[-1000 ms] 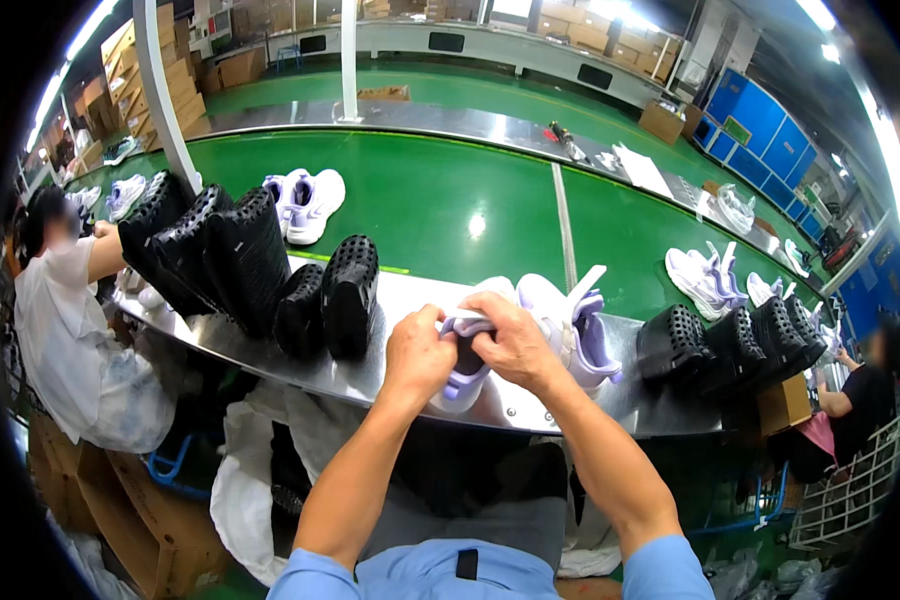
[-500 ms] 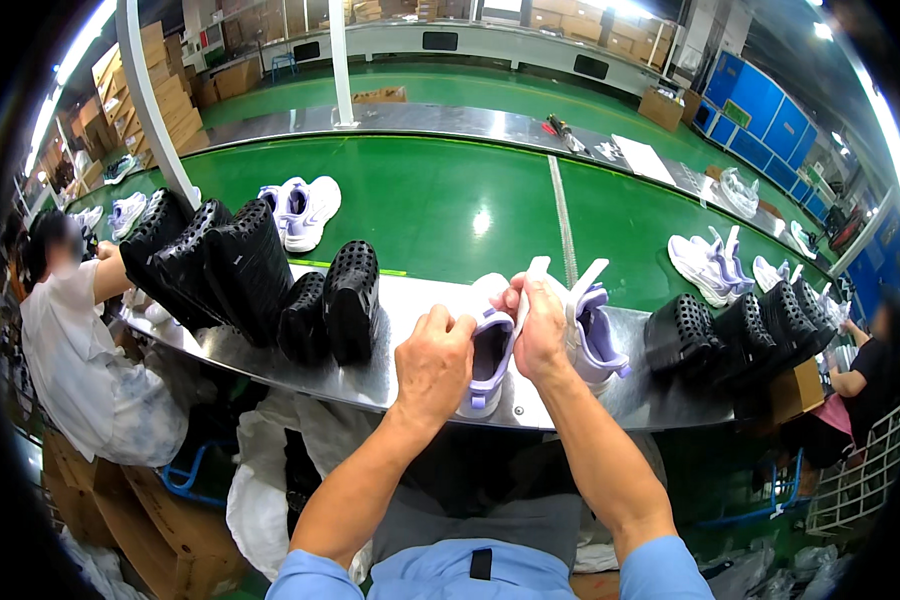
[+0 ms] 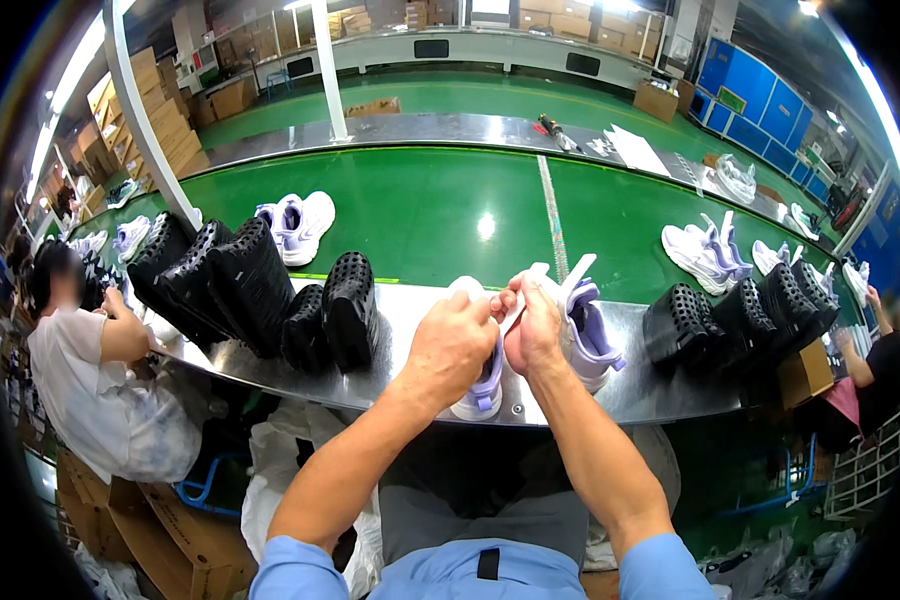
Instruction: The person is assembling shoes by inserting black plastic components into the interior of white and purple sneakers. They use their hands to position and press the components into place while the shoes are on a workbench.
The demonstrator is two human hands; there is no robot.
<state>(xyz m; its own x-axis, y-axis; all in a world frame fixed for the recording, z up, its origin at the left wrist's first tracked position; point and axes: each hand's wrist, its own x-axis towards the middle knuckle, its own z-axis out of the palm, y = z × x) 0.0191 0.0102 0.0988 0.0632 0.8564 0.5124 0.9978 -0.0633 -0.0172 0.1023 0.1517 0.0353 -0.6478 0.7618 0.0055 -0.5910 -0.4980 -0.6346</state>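
Observation:
A white and lavender sneaker (image 3: pixel 483 397) stands on the metal ledge in front of me, heel toward me. My left hand (image 3: pixel 455 345) is over its opening, fingers bent and pressed together at the lacing area; what they pinch is hidden. On the sneaker's right side my right hand (image 3: pixel 530 325) is closed around its upright white tongue (image 3: pixel 515 312). Both hands' fingertips nearly meet there. A matching sneaker (image 3: pixel 592 340) stands just right of my right hand, its white tongue pulled up, and neither hand holds it.
Black perforated shoe-shaped blocks (image 3: pixel 350 312) stand at left, with more blocks (image 3: pixel 675 325) at right. Pairs of sneakers (image 3: pixel 300 225) rest on the green conveyor belt (image 3: pixel 420 210). Co-workers sit on both sides, one in a white top (image 3: pixel 80 385). Cardboard boxes (image 3: pixel 175 540) lie below left.
My left hand has moved from the sneaker's left collar up and right across its opening, toward my right hand. My right hand stays at the tongue. The view has shifted slightly.

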